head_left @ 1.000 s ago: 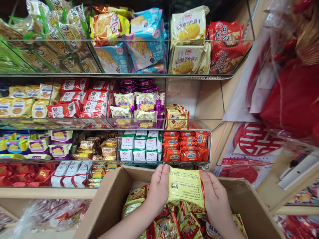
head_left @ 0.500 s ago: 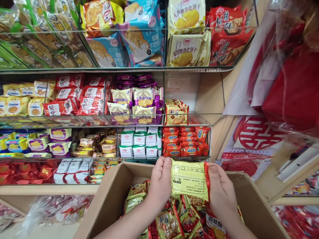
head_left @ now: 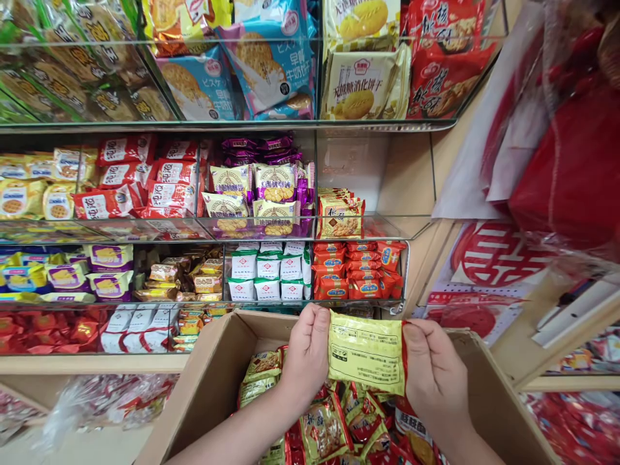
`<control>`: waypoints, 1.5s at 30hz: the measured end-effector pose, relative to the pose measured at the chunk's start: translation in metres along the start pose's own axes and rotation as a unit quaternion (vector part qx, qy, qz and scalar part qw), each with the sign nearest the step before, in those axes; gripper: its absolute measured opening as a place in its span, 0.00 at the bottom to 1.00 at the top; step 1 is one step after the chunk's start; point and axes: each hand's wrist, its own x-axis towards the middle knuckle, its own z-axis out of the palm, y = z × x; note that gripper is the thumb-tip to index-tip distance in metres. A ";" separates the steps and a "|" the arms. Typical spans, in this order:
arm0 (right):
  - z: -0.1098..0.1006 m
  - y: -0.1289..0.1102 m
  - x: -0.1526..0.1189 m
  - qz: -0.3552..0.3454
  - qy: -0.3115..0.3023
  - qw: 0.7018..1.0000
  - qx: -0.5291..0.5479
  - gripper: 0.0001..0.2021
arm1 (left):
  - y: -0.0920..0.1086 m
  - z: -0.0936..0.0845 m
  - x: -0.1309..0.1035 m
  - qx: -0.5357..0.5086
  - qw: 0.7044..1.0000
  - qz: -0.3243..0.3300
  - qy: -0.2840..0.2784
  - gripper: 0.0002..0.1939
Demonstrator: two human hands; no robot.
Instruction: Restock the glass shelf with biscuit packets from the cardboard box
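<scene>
Between my two hands I hold a yellow snack packet [head_left: 365,352] with red ends, its printed back facing me. My left hand [head_left: 310,352] pinches its left end, and my right hand [head_left: 433,374] grips the right end, thumb on the near side. Below them stands an open cardboard box [head_left: 206,381]. Inside lie several walnut-cookie packets [head_left: 322,429] in yellow and red wrappers. My forearms cover part of the box's contents. Ahead, a row of similar yellow-and-red packets [head_left: 340,216] stands in a shelf compartment.
Clear dividers and a shelf lip [head_left: 387,227] run along the front. Left of the yellow packets sit purple-and-cream cookie packets [head_left: 276,184]; beneath are red packets [head_left: 363,271] and white-and-green packets [head_left: 266,274]. Red decorations [head_left: 566,168] in plastic hang at the right.
The packet stays stretched between both hands and has shifted very slightly left. The view has moved a little, so the shelves sit slightly higher and further left.
</scene>
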 end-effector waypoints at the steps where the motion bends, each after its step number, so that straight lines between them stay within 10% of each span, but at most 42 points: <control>1: -0.001 0.001 0.000 -0.030 0.009 0.999 -0.022 0.11 | 0.000 -0.002 -0.001 0.013 1.000 -0.010 0.004 0.17; 5: -0.013 0.010 0.006 -0.296 -0.015 0.948 -0.114 0.05 | 0.010 -0.011 -0.010 -0.017 0.982 -0.185 -0.019 0.20; 9: -0.023 0.007 0.007 -0.526 -0.196 0.812 -0.157 0.04 | 0.025 -0.014 -0.019 -0.218 0.862 -0.443 -0.114 0.26; 12: -0.028 0.005 -0.001 -0.575 -0.233 0.766 -0.170 0.04 | 0.023 -0.013 -0.023 -0.309 0.838 -0.443 -0.075 0.18; 16: -0.033 0.018 -0.014 -0.423 -0.222 0.876 -0.058 0.06 | 0.015 -0.015 -0.022 -0.355 0.864 -0.356 -0.021 0.21; 19: -0.025 0.022 -0.023 -0.036 -0.184 0.979 0.082 0.12 | 0.015 -0.015 -0.021 -0.374 0.879 -0.294 -0.027 0.21; 21: -0.015 0.016 -0.029 0.222 -0.204 0.932 0.204 0.19 | 0.016 -0.013 -0.021 -0.368 0.892 -0.259 -0.037 0.20; 24: -0.001 -0.001 -0.032 0.391 -0.233 0.814 0.360 0.24 | 0.015 -0.010 -0.024 -0.341 0.910 -0.230 -0.054 0.20; 27: 0.005 -0.012 -0.030 0.411 -0.237 0.781 0.407 0.22 | 0.011 -0.010 -0.029 -0.306 0.924 -0.216 -0.070 0.23; 34: 0.005 0.004 -0.022 0.358 -0.225 0.839 0.343 0.18 | 0.007 -0.013 -0.029 -0.252 0.939 -0.219 -0.083 0.23; 39: -0.005 0.020 -0.005 0.127 -0.284 0.941 0.131 0.22 | -0.002 -0.025 -0.029 -0.086 0.964 -0.166 -0.187 0.17; 45: -0.016 -0.003 0.014 -0.091 -0.473 0.876 -0.040 0.11 | 0.002 -0.033 -0.036 0.081 0.959 -0.115 -0.247 0.23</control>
